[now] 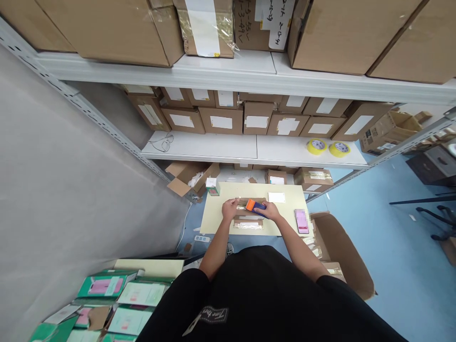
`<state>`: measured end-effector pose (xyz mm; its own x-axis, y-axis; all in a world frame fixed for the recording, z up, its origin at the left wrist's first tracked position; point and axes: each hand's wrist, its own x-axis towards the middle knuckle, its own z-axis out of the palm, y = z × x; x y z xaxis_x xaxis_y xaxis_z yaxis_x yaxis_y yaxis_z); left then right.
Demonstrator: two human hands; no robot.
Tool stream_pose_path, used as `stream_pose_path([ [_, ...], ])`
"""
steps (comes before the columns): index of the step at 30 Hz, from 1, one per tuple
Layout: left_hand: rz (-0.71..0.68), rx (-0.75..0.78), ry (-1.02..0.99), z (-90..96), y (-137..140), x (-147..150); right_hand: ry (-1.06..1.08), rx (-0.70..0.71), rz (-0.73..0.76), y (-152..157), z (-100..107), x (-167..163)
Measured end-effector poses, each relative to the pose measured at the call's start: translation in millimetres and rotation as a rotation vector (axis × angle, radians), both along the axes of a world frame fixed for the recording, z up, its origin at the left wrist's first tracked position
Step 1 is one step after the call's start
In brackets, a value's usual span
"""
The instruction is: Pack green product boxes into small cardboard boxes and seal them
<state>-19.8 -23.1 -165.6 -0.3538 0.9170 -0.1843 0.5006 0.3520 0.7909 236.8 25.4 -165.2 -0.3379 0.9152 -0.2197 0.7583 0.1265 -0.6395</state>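
A large open carton (344, 242) at right holds taped packages (335, 271), a smaller one (179, 186) at left white crumpled material (195, 179). The right hand (270, 211) wraps an orange-and-blue tape dispenser (256, 207); the left hand (230, 209) has bunched fingers, any pinched thing unclear. Between the hands, under the dispenser, a taped cardboard box (245, 216) rests on the bench (215, 216).

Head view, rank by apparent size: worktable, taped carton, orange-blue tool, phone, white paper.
1. Worktable
2. Taped carton
3. Orange-blue tool and phone: too close to rank; right hand partly covers the tool
4. White paper
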Motion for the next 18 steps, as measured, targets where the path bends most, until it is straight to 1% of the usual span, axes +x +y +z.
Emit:
stream_pose_path([
  [4,0.091,-0.08,-0.005,-20.4,-8,0,-0.072,-0.016,0.081,14,2,-8],
  [9,0.215,-0.083,-0.057,-37.9,-10,-1,-0.119,-0.03,0.118,26,1,-16],
  [18,0.309,-0.155,-0.12,-67.0,-13,-10,-0.209,-0.038,0.17,38,5,-40],
])
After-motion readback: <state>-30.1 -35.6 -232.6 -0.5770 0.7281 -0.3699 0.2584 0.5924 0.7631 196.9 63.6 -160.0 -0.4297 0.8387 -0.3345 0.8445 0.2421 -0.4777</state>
